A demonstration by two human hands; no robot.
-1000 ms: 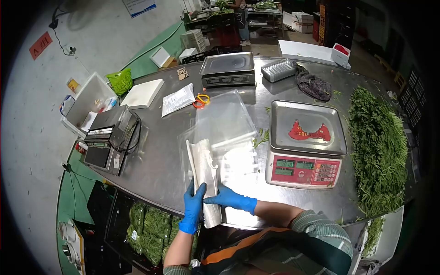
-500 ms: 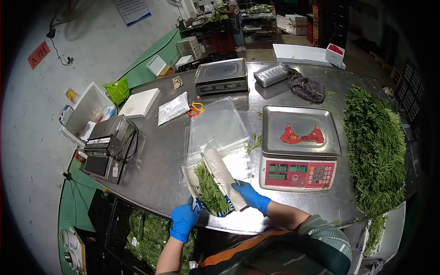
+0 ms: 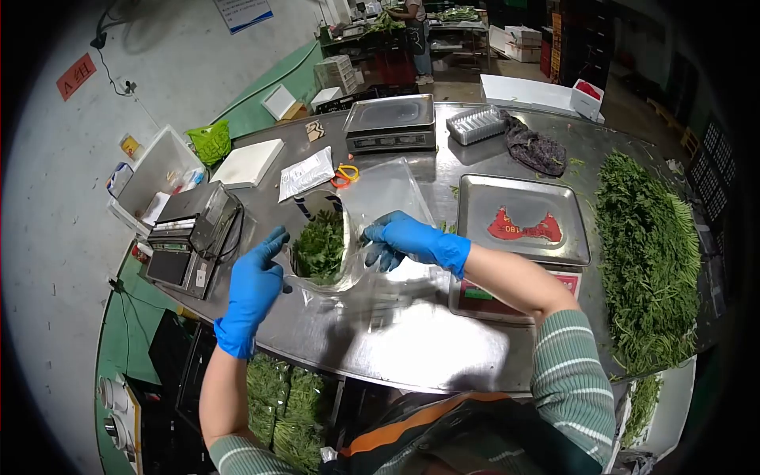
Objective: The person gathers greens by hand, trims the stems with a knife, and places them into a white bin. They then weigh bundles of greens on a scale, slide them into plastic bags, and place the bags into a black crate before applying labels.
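Note:
Between my hands stands a paper-wrapped bundle of leafy greens [image 3: 319, 241], its open end facing up toward me. Clear plastic, apparently a bag [image 3: 360, 273], surrounds the bundle. My left hand [image 3: 257, 285], in a blue glove, is at the bundle's left side with fingers stretched and apart. In a matching glove, my right hand [image 3: 408, 237] has its fingers bent at the right side, pinching the plastic edge. More clear bags [image 3: 396, 186] lie flat on the steel table [image 3: 317, 332] behind it.
A red-and-white scale [image 3: 518, 229] stands at right, beside a large heap of greens [image 3: 645, 261]. Another scale [image 3: 392, 125], orange scissors [image 3: 345, 176] and a silver packet [image 3: 307, 174] lie farther back. A black machine [image 3: 194, 237] sits left. Another person [image 3: 418, 36] stands far back.
The wrapped greens went from lying near the front edge to standing farther back, amid clear plastic. Both hands moved forward; my left hand let its fingers spread, and my right now grips plastic.

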